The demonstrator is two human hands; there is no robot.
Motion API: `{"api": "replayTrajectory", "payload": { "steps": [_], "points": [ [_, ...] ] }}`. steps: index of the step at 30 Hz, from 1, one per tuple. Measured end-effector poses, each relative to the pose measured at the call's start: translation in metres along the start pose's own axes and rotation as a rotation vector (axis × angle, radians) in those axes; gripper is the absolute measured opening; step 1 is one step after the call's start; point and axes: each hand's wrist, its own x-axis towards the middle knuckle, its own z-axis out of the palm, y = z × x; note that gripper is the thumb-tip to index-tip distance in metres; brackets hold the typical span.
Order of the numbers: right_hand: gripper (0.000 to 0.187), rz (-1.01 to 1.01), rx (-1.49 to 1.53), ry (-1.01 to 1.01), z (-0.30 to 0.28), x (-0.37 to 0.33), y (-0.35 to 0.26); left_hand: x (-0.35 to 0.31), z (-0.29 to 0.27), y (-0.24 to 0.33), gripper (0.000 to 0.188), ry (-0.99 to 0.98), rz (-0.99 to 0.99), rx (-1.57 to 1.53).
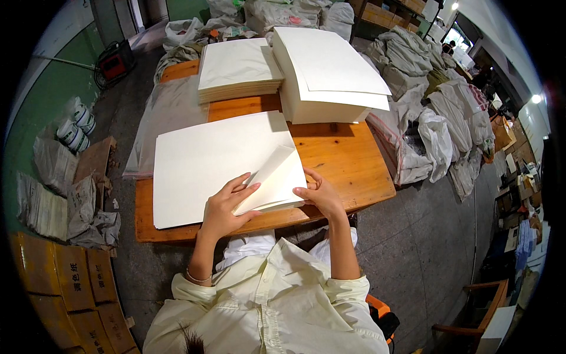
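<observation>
On the wooden table in front of me lies a low stack of large white paper sheets (206,159). At its near right corner a sheet is turned up into a slanting fold (270,175). My left hand (227,202) holds this fold at its near end, with the fingers on top and the thumb towards the table's front edge. My right hand (321,193) pinches the stack's right edge near the same corner, thumb on top. Its lower fingertips are partly hidden.
The wooden table (342,159) also bears a tall white paper stack (330,65) and a lower paper stack (239,68) at the back. A clear plastic sheet (171,118) hangs over its left side. Filled sacks (407,65) stand right; cardboard boxes (76,283) stand left.
</observation>
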Motion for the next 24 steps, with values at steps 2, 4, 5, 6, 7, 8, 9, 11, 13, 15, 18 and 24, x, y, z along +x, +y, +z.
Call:
{"api": "replayTrajectory", "payload": {
  "steps": [2, 4, 5, 6, 7, 8, 9, 11, 13, 15, 18, 24],
  "points": [
    [0.080, -0.005, -0.021, 0.012, -0.001, 0.001, 0.003, 0.000, 0.000, -0.001, 0.050, -0.007, -0.018, 0.000],
    [0.080, -0.003, -0.023, 0.014, -0.002, 0.001, 0.003, -0.001, 0.003, -0.007, 0.049, 0.007, -0.031, 0.007],
    [0.080, 0.003, -0.015, 0.010, -0.001, 0.001, 0.001, -0.002, 0.004, -0.010, 0.048, 0.015, -0.037, 0.006],
    [0.080, 0.009, -0.007, 0.005, 0.000, 0.001, 0.001, -0.004, 0.006, -0.013, 0.047, 0.024, -0.044, 0.006],
    [0.080, 0.014, 0.008, -0.005, -0.001, 0.001, 0.001, -0.005, 0.007, -0.014, 0.047, 0.033, -0.051, 0.006],
    [0.081, 0.018, 0.022, -0.013, -0.004, 0.001, 0.003, -0.005, 0.007, -0.015, 0.047, 0.050, -0.069, -0.003],
    [0.081, 0.023, 0.036, -0.021, -0.007, 0.002, 0.004, -0.004, 0.007, -0.015, 0.046, 0.066, -0.088, -0.010],
    [0.082, 0.004, 0.066, -0.086, -0.014, 0.003, 0.008, -0.004, 0.008, -0.016, 0.046, 0.100, -0.101, -0.019],
    [0.083, -0.004, 0.075, -0.117, -0.017, 0.004, 0.010, -0.004, 0.010, -0.016, 0.047, 0.132, -0.091, -0.022],
    [0.084, 0.002, 0.058, -0.117, -0.017, 0.005, 0.009, -0.006, 0.009, -0.021, 0.046, 0.079, -0.016, 0.056],
    [0.083, 0.038, 0.014, -0.012, -0.004, 0.001, 0.000, 0.000, 0.006, -0.008, 0.043, 0.078, 0.124, 0.097],
    [0.080, 0.028, -0.030, 0.009, -0.005, 0.003, 0.003, -0.003, 0.008, -0.015, 0.043, 0.053, 0.062, 0.093]
  ]
}}
